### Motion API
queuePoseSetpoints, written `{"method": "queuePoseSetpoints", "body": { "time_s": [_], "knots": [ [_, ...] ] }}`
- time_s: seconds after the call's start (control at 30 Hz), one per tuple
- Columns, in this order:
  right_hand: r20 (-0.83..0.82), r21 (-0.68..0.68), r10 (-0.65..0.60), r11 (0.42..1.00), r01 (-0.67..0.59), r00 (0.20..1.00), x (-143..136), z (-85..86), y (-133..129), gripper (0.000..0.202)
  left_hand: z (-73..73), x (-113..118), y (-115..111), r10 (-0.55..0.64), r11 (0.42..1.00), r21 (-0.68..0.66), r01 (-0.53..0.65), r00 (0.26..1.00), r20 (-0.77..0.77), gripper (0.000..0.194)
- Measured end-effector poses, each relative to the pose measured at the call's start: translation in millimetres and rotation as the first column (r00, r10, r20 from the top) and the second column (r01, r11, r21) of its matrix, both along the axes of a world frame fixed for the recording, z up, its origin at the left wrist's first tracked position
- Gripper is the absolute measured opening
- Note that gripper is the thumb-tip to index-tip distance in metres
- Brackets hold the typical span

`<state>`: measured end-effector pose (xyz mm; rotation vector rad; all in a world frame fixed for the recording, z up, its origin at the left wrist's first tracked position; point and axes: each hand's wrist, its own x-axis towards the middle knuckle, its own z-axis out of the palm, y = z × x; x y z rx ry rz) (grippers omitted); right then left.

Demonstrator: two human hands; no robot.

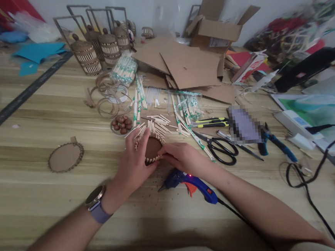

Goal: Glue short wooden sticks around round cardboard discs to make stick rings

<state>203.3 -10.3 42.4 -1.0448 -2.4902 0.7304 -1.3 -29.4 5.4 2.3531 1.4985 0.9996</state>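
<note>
In the head view, my left hand (133, 157) is partly open and curved around a round brown piece (153, 148), with the fingers spread over its far left side and the thumb along its near edge, so that it grasps the piece from the left. My right hand (183, 155) comes in from the other side with thumb and fingers drawn together, their tips touching the rim. I cannot tell whether they pinch a small stick there or only press on the edge. The piece sits between my two hands, over the tabletop (27, 152), and short pale sticks stand side by side along its rim. On my left wrist is a watch (95, 197) with a purple strap.

Just below my right hand lies a blue glue gun (179, 177), its nozzle pointing left, a small red light showing and the orange trigger facing me. Just beyond the piece, loose cut sticks (159, 123) are heaped, and a bowl (112, 129) of brown beads (122, 125) stands to their left. Near my right hand, on its far right, are black-handled scissors (223, 151) and a yellow-and-black cutter (212, 122). Well apart on the left lies a flat cardboard disc (65, 157) with a dark braided edge. Farther back stand lidded containers (110, 48) with tall square handles, beside flat cardboard sheets (193, 63).
</note>
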Motion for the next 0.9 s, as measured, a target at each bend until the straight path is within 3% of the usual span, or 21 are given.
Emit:
{"method": "queuePoseSetpoints", "body": {
  "time_s": [0.17, 0.3, 0.43, 0.53, 0.6, 0.7, 0.9],
  "knots": [
    [0.045, 0.050, -0.022, 0.999, 0.020, 0.999, -1.7, -1.6, -0.7, 0.011, -0.5, -1.2, -1.0, -0.015, 1.000, -0.011, 0.015, 1.000, -0.006, 0.123],
    [0.099, 0.086, -0.022, 0.996, 0.013, 0.995, -3.4, -0.3, -2.8, 0.017, -3.2, -1.4, 0.2, -0.003, 1.000, -0.002, 0.003, 1.000, -0.001, 0.113],
    [0.080, 0.184, -0.087, 0.980, 0.071, 0.993, 8.3, 18.4, -11.2, 0.028, -2.2, -2.3, 0.8, -0.016, 1.000, -0.001, 0.016, 1.000, -0.003, 0.108],
    [0.115, 0.233, -0.180, 0.961, 0.150, 0.977, 30.4, 39.1, -27.9, 0.015, 0.9, -3.3, 0.1, -0.021, 1.000, -0.018, 0.020, 1.000, -0.021, 0.109],
    [0.261, 0.167, -0.244, 0.964, 0.205, 0.934, 45.7, 46.8, -43.2, 0.021, 2.3, -3.1, -0.6, -0.015, 1.000, -0.023, 0.015, 1.000, -0.016, 0.115],
    [0.394, -0.004, -0.244, 0.964, 0.267, 0.886, 59.0, 42.3, -64.8, 0.021, 2.4, -0.9, -1.7, 0.017, 1.000, -0.019, -0.017, 1.000, 0.004, 0.120],
    [0.247, -0.234, -0.324, 0.895, 0.381, 0.913, 58.6, 13.8, -79.6, 0.017, 2.8, 5.8, -4.2, 0.075, 0.997, 0.021, -0.074, 0.997, -0.034, 0.110]
  ]
}}
